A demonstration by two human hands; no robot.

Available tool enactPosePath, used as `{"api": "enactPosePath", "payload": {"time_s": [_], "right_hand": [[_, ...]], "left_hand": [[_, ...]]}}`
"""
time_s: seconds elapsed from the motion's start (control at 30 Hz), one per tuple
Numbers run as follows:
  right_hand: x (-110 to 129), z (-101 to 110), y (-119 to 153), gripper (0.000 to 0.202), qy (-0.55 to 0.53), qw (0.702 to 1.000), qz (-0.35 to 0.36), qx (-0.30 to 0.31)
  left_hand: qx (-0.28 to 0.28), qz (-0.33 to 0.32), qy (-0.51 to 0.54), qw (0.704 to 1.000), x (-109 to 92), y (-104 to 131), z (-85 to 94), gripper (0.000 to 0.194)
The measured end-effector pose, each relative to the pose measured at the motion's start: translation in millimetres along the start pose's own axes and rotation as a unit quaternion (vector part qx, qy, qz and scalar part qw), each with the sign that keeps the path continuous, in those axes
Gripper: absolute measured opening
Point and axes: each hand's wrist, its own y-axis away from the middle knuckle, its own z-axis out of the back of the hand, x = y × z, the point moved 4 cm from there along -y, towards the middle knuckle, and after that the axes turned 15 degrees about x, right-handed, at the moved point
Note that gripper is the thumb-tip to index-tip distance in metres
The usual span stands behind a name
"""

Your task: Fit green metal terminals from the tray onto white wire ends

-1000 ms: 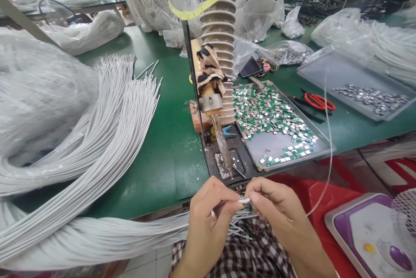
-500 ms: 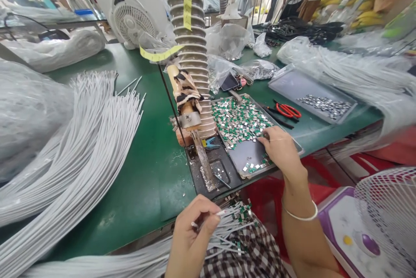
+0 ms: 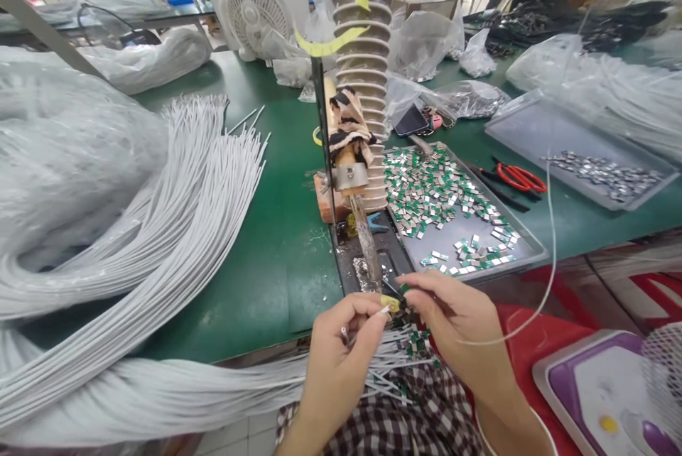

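Pinched between the thumb and fingers of my left hand [image 3: 341, 356] is the end of a white cable [image 3: 384, 310]. My right hand [image 3: 452, 328] is close on its right, fingertips together on a small green circuit board [image 3: 404, 288]. Just beyond both hands, the soldering iron [image 3: 365, 236] points down, clamped below a cloth-wrapped handle. Behind the right hand lies a grey tray [image 3: 533, 253] with many small green and silver boards. Below the hands, a bundle of white cables [image 3: 213, 388] ends in green boards over a checkered cloth.
A ribbed duct [image 3: 362, 51] rises behind the iron. More white cables [image 3: 213, 207] lie on the green table [image 3: 266, 300] at left. Red-handled pliers [image 3: 519, 177] and a tray of metal parts [image 3: 629, 202] are at right. White fans stand behind and at lower right.
My right hand has moved from the board tray to beside my left hand, now with a small board at its fingertips. The whole view has shifted, moving the scene's contents mostly rightward.
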Motion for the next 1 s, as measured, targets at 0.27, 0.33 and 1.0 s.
{"api": "enactPosePath", "payload": {"time_s": [0.27, 0.33, 1.0], "right_hand": [[14, -9, 5, 0.018, -0.048, 0.998, 0.047, -0.009], [15, -9, 5, 0.018, -0.045, 0.998, 0.051, -0.009], [26, -9, 15, 0.02, -0.012, 0.987, 0.103, -0.125]], "left_hand": [[-0.068, -0.011, -0.014, 0.998, -3, -3, -1.8, 0.016], [-0.071, -0.011, -0.018, 0.997, -3, -3, -1.6, 0.016], [-0.107, -0.055, -0.033, 0.992, -17, -3, 7.4, 0.017]]}}
